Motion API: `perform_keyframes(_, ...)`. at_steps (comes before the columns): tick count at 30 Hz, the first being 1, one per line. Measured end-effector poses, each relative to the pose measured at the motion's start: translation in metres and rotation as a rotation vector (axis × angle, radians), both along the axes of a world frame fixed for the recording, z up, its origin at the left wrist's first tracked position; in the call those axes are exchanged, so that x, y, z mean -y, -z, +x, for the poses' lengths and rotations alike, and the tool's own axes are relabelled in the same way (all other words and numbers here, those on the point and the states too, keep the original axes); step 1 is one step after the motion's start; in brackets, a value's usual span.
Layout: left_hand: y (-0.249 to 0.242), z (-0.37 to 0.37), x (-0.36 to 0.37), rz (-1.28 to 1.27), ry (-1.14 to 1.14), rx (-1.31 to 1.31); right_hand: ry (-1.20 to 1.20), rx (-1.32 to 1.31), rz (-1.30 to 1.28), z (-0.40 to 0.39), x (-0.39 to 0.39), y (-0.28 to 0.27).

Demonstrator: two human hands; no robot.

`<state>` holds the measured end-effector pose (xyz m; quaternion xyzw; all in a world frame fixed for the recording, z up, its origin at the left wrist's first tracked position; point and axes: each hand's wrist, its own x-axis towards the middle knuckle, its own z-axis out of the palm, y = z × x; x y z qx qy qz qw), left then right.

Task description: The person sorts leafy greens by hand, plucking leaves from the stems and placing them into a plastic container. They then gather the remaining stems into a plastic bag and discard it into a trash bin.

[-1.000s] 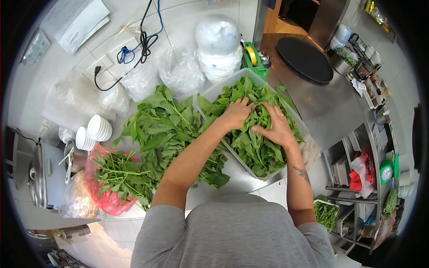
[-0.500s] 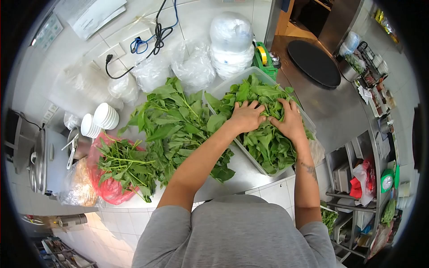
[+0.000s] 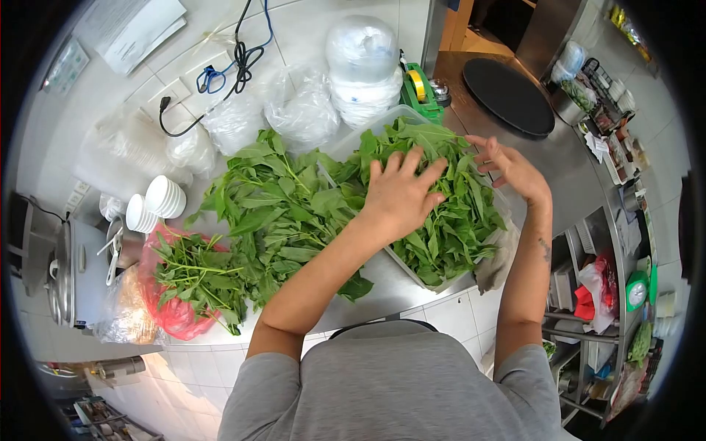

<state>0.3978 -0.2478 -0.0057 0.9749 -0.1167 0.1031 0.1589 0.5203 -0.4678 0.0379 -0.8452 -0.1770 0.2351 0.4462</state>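
Green leaves fill a clear plastic container on the steel counter. My left hand lies on the leaves with its fingers spread, holding nothing. Above the container's right side, my right hand is raised with fingers apart; its fingertips are near the edge of the leaves. Left of the container is a large loose pile of leafy stems. Further left, more stems rest on a pink plastic bag.
Plastic bags and stacked white cups stand along the wall. A green tape dispenser is behind the container, a round black tray to its right. A cloth touches the container's right side.
My right hand has lifted off the leaves and moved up and to the right. My left hand stays on the leaves, its fingers more spread. The view has shifted slightly.
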Motion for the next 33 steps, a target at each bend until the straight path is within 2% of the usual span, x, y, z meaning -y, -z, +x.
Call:
perform_keyframes(1, 0.003, 0.001, 0.003, 0.026, 0.045, -0.018, 0.011, -0.080, -0.025, 0.011, 0.003, -0.004)
perform_keyframes(4, 0.024, 0.004, 0.012, 0.080, 0.024, -0.072, 0.080, 0.110, -0.061, 0.071, 0.015, 0.033)
perform_keyframes(5, 0.031, 0.006, 0.014, 0.088, 0.033, -0.139, 0.033, 0.198, -0.101, 0.108, 0.029, 0.070)
perform_keyframes(8, 0.067, 0.016, 0.015, 0.237, 0.044, -0.351, -0.147, 0.642, -0.377, 0.127, 0.026, 0.130)
perform_keyframes(9, 0.070, 0.013, 0.015, 0.232, 0.047, -0.294, -0.159, 0.437, -0.376, 0.128, 0.021, 0.135)
perform_keyframes(12, 0.070, 0.014, 0.014, 0.217, 0.066, -0.288, -0.166, 0.389, -0.487, 0.127, 0.018, 0.142)
perform_keyframes(15, 0.055, 0.014, 0.011, 0.067, 0.056, -0.310, -0.204, 0.406, -0.433, 0.134, 0.027, 0.151)
perform_keyframes(18, 0.033, 0.005, 0.012, -0.034, 0.025, -0.192, -0.134, 0.486, -0.243, 0.131, 0.037, 0.165)
perform_keyframes(21, 0.020, -0.005, 0.001, -0.074, 0.027, -0.035, -0.037, 0.430, -0.176, 0.123, 0.039, 0.170)
perform_keyframes(24, -0.006, -0.020, -0.022, -0.138, 0.021, 0.077, 0.037, 0.485, -0.147, 0.130, 0.047, 0.168)
perform_keyframes(26, -0.021, -0.036, -0.048, -0.186, -0.034, 0.136, 0.159, 0.399, 0.111, 0.130, 0.048, 0.146)
perform_keyframes(28, -0.017, -0.049, -0.085, -0.313, -0.135, 0.217, 0.224, 0.406, 0.281, 0.103, 0.034, 0.097)
perform_keyframes(30, -0.010, -0.071, -0.115, -0.304, -0.276, 0.174, 0.191, 0.306, 0.379, 0.060, 0.008, 0.052)
perform_keyframes(31, -0.002, -0.082, -0.127, -0.264, -0.273, 0.117, 0.174, 0.258, 0.428, 0.043, -0.006, 0.039)
perform_keyframes(33, 0.024, -0.103, -0.142, -0.188, -0.266, 0.006, -0.028, 0.345, 0.198, 0.024, -0.028, 0.031)
